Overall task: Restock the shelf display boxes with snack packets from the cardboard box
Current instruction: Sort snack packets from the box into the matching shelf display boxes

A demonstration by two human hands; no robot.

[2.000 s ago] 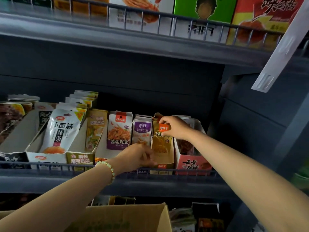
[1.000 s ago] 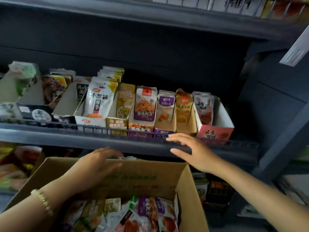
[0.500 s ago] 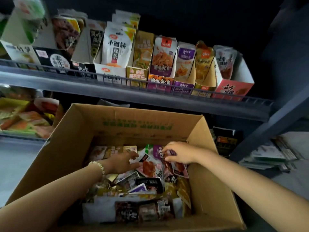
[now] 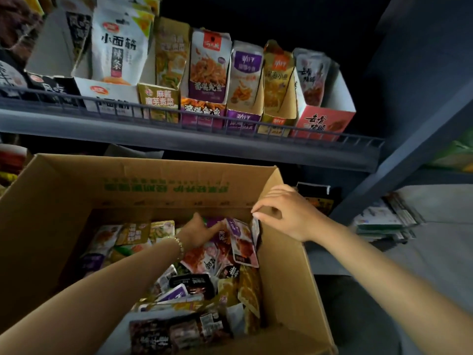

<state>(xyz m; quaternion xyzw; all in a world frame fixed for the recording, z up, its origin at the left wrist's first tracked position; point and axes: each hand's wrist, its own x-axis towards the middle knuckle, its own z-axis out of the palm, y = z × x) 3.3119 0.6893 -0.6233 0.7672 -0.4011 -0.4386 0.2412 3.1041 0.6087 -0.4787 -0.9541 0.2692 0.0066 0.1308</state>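
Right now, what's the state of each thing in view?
box, open, flaps up, loose packets inside
right grip, pinching a packet by its top edge
left grip, in the box among the packets; hold unclear
red display box, upright on shelf, part-empty
white display box, upright, stocked

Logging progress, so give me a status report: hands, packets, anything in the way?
Right hand pinches upright packet in cardboard box. Left hand among loose packets, grip unclear. Nothing seen blocking display boxes.

A stack of flat printed sheets (image 4: pixel 384 222) lies on grey floor (image 4: pixel 435 252).
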